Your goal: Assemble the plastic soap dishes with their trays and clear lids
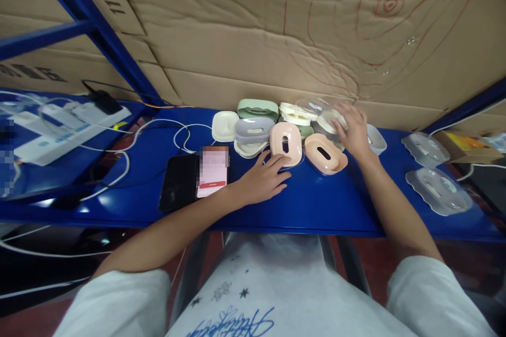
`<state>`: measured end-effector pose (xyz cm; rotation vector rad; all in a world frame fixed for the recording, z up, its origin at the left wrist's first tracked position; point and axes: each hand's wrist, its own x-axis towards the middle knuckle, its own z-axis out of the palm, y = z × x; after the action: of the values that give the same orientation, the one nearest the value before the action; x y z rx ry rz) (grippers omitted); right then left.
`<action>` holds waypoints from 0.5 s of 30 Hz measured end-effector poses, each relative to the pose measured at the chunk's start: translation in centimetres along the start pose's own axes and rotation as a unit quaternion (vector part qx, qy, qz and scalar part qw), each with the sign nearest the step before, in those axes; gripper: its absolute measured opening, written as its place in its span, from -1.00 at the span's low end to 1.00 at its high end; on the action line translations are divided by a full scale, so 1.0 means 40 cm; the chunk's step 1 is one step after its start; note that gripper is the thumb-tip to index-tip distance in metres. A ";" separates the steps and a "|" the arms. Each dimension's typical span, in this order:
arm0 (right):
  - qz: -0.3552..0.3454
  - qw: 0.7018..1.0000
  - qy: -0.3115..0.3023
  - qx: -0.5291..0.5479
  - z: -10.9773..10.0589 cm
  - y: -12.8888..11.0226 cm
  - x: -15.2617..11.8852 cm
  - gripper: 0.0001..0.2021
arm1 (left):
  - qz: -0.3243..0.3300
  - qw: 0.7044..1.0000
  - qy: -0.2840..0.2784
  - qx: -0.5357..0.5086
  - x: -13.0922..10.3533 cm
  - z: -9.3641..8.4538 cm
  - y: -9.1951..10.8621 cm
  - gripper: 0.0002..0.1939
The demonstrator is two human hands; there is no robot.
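Note:
My left hand [269, 178] rests with fingers spread on the near edge of a pink plastic cover [290, 134] that has a dark oval slot. To the right of that cover lies a pink oval shell [326, 154], its own slot facing up. Farther back, my right hand [353, 125] curls its fingers and thumb around the edge of a cream plastic lid [330, 120]; the fingers partly hide it. Close by are a cream frame [295, 112], a clear cover [310, 105], a grey-lilac shell [254, 130] and a green shell [258, 108].
Left of the pile lie a black phone [177, 181] and a phone with a lit screen [215, 168]. White cables run to a power strip [43, 137]. Two clear covers [438, 189] sit at the right. Cardboard [237, 31] walls the back of the blue table [316, 210].

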<state>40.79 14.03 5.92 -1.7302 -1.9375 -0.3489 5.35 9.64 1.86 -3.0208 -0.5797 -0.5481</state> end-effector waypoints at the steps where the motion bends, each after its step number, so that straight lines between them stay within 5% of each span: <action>1: 0.007 1.000 0.004 -0.002 -0.002 0.009 0.001 -0.51 | 0.000 1.000 -0.001 0.001 0.000 0.000 0.000 -0.72; 5: 0.114 0.992 0.002 -0.044 -0.029 0.114 -0.024 -0.48 | 0.004 1.000 -0.006 0.012 -0.001 -0.002 0.002 -0.72; 9: 0.279 0.946 -0.107 -0.126 -0.038 0.231 -0.059 -0.33 | 0.006 1.000 -0.013 0.025 -0.001 -0.003 0.003 -0.73; 12: 0.303 0.927 -0.173 -0.139 -0.036 0.272 -0.061 -0.51 | 0.007 1.000 -0.011 0.024 -0.001 -0.002 0.001 -0.73; 15: 0.289 0.930 -0.175 -0.143 -0.047 0.282 -0.053 -0.66 | 0.007 1.000 -0.007 0.019 -0.001 -0.001 0.000 -0.73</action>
<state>52.33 13.03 4.74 -2.5994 -1.5338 -0.1079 5.31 9.64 1.89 -2.9930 -0.5631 -0.5087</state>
